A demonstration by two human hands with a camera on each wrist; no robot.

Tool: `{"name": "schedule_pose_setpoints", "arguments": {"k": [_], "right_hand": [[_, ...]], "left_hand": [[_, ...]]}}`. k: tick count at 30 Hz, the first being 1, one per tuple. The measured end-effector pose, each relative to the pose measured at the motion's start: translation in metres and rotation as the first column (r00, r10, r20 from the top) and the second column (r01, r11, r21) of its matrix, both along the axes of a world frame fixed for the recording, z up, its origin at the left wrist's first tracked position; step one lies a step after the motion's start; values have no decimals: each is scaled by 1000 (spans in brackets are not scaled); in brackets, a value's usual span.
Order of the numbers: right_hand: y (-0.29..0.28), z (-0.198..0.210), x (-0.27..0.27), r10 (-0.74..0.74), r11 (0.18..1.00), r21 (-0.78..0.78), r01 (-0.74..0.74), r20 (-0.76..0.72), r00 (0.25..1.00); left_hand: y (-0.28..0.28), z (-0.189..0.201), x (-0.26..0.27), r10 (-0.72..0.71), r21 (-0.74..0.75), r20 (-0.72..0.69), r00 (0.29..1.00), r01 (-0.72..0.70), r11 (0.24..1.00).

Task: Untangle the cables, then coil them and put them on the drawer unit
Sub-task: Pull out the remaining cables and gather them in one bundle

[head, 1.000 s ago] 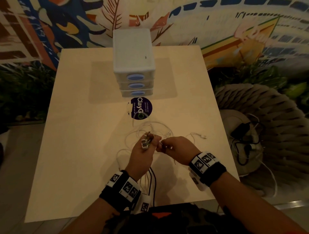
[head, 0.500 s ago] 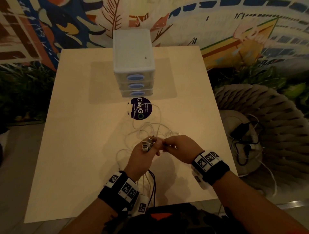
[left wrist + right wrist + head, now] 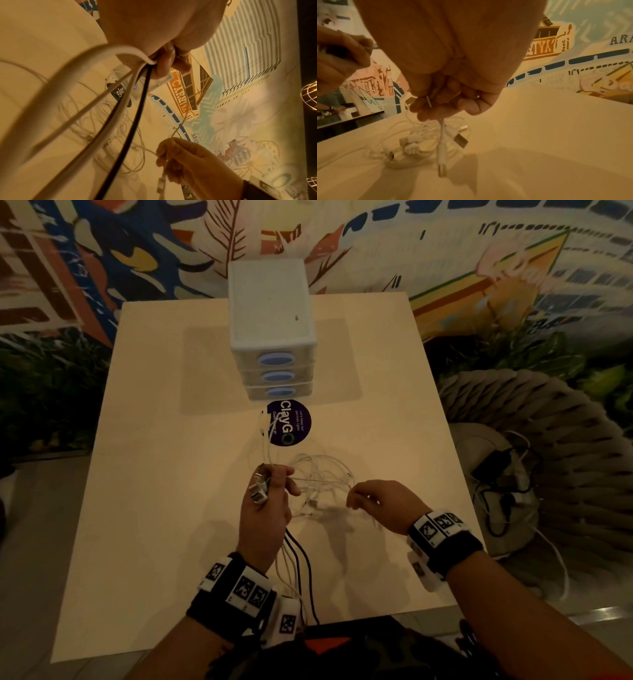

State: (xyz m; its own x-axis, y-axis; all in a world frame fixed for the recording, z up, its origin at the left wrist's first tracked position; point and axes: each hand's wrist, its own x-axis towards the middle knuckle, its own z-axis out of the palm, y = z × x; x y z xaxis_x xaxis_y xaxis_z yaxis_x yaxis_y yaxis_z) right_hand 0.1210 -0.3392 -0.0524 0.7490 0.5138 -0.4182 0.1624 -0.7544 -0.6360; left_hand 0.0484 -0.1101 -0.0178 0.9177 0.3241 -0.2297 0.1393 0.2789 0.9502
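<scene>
Fingers (image 3: 286, 474) of the left hand (image 3: 265, 508) grip several cable plugs (image 3: 259, 487).
Right hand (image 3: 383, 505) pinches one white cable (image 3: 441, 143) above the tangle (image 3: 322, 474) on the worktop (image 3: 154, 474).

Your bench (image 3: 144, 474) looks smooth and matt, like pale laminate. The white cables (image 3: 322, 474) are slick plastic with shiny metal plugs (image 3: 461, 140) (one black cable (image 3: 135, 115) too). The drawer unit (image 3: 270, 302) is matt white plastic.

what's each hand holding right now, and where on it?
Left hand grips a bundle of cables just below their plugs. Right hand pinches one white cable near its connector end, which dangles below the fingers.
</scene>
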Motion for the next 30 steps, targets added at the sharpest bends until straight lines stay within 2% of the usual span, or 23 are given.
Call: {"name": "schedule_pose_setpoints", "arguments": {"k": [5,8,10,15,19,22,26,28,30], "right_hand": [[3,22,3,-201,948,267,174,78,977],[2,31,3,-256,908,344,240,0,967],[1,32,4,-269,899,350,264,-34,963],[-11,22,10,-312,925,236,298,20,950],[-17,19,6,-220,936,227,268,-217,951],[-3,24,7,-147,968,185,168,-122,982],[35,33,18,-131,966,234,113,63,989],[54,33,28,-31,986,164,2,180,983],[66,32,38,13,994,103,-37,223,975]], "left_hand": [[4,-2,1,21,3,-4,1000,-21,1000],[5,-3,1,19,24,2,1000,-19,1000],[4,-3,2,9,40,2,1000,-10,999],[5,-5,2,-55,85,-8,998,56,995],[3,2,-1,-165,60,-2,986,164,985],[1,7,-5,-303,109,-3,953,302,947],[-2,12,-9,-522,244,54,851,495,834],[-5,15,-10,-569,271,71,820,533,802],[-6,15,-10,-580,277,65,812,543,792]]}}
